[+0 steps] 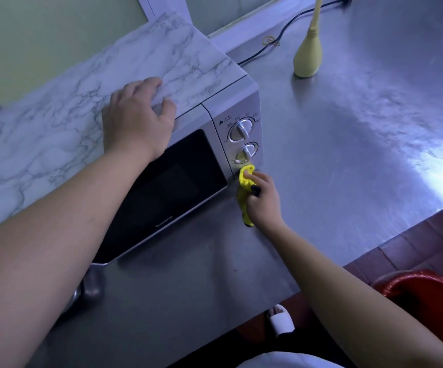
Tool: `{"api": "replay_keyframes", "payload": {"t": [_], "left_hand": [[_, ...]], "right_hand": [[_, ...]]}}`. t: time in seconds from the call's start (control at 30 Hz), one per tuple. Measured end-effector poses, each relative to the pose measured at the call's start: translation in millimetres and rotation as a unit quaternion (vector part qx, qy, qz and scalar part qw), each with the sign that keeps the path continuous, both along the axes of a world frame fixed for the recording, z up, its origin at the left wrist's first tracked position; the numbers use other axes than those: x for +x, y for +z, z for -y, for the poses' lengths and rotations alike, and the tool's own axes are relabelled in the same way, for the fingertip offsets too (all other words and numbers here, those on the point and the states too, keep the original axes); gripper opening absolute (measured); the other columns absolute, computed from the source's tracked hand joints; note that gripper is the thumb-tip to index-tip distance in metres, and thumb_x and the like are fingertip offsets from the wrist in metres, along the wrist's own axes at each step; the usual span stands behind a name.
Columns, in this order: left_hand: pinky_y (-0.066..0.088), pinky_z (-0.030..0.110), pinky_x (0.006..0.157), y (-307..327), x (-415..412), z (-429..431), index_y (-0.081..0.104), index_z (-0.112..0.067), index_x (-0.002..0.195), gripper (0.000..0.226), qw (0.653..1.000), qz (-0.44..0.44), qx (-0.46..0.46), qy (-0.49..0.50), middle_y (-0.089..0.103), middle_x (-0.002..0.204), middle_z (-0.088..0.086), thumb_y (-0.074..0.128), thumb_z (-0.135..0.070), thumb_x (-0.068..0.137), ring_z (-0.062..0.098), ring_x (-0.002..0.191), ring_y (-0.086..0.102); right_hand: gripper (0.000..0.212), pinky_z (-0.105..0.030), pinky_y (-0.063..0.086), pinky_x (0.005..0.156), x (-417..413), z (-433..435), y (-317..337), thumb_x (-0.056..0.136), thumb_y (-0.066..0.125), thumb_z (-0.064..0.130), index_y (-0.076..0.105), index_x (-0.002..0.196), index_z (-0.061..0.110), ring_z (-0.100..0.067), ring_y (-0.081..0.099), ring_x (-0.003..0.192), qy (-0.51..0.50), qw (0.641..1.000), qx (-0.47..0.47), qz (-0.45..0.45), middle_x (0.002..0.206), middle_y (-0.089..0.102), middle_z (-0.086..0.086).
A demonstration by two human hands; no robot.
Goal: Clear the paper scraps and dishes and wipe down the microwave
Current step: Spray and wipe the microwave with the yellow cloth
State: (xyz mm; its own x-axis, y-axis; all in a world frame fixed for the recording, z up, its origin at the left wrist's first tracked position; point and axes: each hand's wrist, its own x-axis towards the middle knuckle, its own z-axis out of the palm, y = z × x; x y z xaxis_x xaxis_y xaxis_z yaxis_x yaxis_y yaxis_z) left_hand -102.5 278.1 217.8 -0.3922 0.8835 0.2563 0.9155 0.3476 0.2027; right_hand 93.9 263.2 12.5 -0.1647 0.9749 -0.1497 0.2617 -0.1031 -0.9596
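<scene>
Wiping the microwave front, at the bottom corner of its control panel.
Microwave stands on the steel counter, under the left hand and just ahead of the right; judged heavy and rigid, unlikely to slide, best steadied from its top. Left hand rests there, fingers loose, grasping nothing. Cloth, judged soft, light and limp, is bunched in the right hand, which presses it to the panel just below the lower dial.
</scene>
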Motion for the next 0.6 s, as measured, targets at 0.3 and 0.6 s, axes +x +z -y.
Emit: {"api": "replay_keyframes", "payload": {"t": [0.3,0.6], "left_hand": [[0.031,0.044,0.108,0,-2,-1,0.051,-0.028,0.138,0.048,1.0,-0.001,0.009,-0.006,0.053,0.142,0.0,0.039,-0.045,0.094,0.029,0.131,0.043],[0.031,0.043,0.108,-3,-4,-2,0.051,-0.028,0.138,0.051,1.0,-0.009,0.01,-0.011,0.052,0.142,0.001,0.037,-0.047,0.093,0.03,0.13,0.043]], "right_hand": [[0.046,-0.049,0.06,0.069,18,-40,28,0.076,0.037,0.002,0.058,0.117,0.006,-0.041,0.072,0.078,-0.214,0.935,-0.191,-0.209,0.086,0.071,-0.027],[0.068,-0.048,0.06,0.057,-31,-25,30,0.082,0.024,0.001,0.043,0.14,0.03,-0.041,0.072,0.064,-0.244,0.881,-0.298,-0.276,0.081,0.073,-0.024]]}}
